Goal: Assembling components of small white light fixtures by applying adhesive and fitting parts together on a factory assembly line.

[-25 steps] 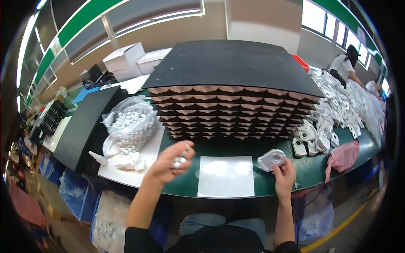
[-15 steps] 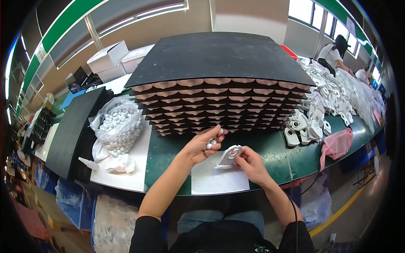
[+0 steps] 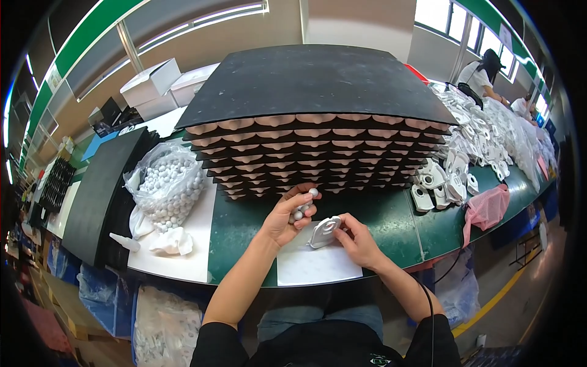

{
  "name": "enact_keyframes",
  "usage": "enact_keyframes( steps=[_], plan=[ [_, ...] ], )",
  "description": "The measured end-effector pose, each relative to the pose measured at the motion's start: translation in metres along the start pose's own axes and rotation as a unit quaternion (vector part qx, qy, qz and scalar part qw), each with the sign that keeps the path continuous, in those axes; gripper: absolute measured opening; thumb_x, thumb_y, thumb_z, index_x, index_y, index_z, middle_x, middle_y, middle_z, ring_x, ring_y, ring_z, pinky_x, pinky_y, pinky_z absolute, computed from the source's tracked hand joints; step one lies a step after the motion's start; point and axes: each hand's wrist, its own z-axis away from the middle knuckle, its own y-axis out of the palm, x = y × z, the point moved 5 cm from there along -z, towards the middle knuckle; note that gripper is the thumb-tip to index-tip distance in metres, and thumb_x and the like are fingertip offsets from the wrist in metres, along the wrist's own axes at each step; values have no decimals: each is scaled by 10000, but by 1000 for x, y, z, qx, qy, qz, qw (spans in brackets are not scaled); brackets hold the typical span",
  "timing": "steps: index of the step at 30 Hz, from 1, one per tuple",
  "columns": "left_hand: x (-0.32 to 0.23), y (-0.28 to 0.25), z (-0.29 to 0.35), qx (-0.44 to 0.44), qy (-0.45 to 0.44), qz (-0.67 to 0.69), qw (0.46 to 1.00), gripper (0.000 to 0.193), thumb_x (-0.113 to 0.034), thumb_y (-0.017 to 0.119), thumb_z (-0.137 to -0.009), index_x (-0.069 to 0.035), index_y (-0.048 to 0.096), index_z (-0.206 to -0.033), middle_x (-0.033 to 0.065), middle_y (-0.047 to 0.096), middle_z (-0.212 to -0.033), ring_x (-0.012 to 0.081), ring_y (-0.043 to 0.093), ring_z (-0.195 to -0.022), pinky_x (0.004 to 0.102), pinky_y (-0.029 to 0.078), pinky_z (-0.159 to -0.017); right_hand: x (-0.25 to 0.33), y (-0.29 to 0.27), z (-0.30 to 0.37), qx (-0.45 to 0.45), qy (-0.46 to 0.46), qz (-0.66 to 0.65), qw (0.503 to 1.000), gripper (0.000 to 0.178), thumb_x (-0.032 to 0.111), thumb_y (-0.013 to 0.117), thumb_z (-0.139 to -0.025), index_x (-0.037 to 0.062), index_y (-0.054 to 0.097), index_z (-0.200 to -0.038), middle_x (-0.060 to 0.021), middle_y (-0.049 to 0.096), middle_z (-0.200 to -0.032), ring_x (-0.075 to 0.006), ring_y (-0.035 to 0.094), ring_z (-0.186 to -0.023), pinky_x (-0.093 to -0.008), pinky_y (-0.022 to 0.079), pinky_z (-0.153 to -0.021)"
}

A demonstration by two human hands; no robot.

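Note:
Several small white balls [image 3: 299, 214] rest in the curled fingers of my left hand [image 3: 285, 218], and one of them is pinched at the fingertips. My right hand [image 3: 359, 240] grips a flat white plastic part [image 3: 324, 232] by its right edge; it has a round hole and is tilted upright. The part is held just right of my left hand, above a white sheet of paper [image 3: 318, 266] at the table's front edge. A clear plastic bag of white balls [image 3: 168, 183] stands to the left.
A tall stack of black sheets [image 3: 318, 85] with rows of pinkish pieces between them fills the middle. Many white plastic parts [image 3: 455, 165] lie heaped at right, near a pink mesh bag [image 3: 487, 207]. A small white bottle [image 3: 125, 242] and black boards [image 3: 107, 189] are at left. A person [image 3: 482, 76] sits far right.
My left hand has shifted slightly left and turned, with one ball now showing at its fingertips. The white plastic part in my right hand has moved a little left and turned more upright.

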Motion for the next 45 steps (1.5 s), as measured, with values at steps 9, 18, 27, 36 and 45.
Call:
enact_keyframes(
  steps=[9,18,27,36,45],
  plan=[
    [-4,-3,3,-27,10,-8,1000,178,-158,610,-804,-46,539,-922,61,533,-869,79,444,-584,151,283,-365,21,5,2,17,-72,144,987,144,10,518,-784,18,517,-927,-107,526,-804,-265,495,-791,-299,405,-691],
    [0,1,3,-13,13,-65,998,233,-111,636,-771,-52,540,-974,39,527,-874,63,432,-596,150,269,-388,-7,-11,-1,-15,97,-340,935,120,59,488,-872,84,468,-988,-16,552,-902,-115,528,-847,-259,430,-727],
    [12,6,4,14,-29,-102,994,214,-109,618,-792,-72,538,-986,56,547,-888,73,422,-592,152,262,-398,-19,-22,0,13,127,-575,808,138,103,477,-883,103,484,-1021,-50,540,-1064,-183,511,-975,-333,406,-879],
    [10,7,3,7,4,-112,994,259,-110,629,-789,-39,518,-1013,50,544,-838,54,433,-574,158,272,-406,72,-50,5,-51,-415,250,873,228,-41,667,-573,58,573,-756,-66,607,-992,-256,552,-918,-305,469,-761],
    [12,1,3,24,-1,-118,993,264,-63,639,-769,-49,544,-1015,22,540,-767,43,453,-586,158,271,-417,66,-51,7,-80,-416,202,883,251,-69,641,-566,43,578,-782,-85,598,-1009,-268,553,-901,-322,464,-762]
  ],
)
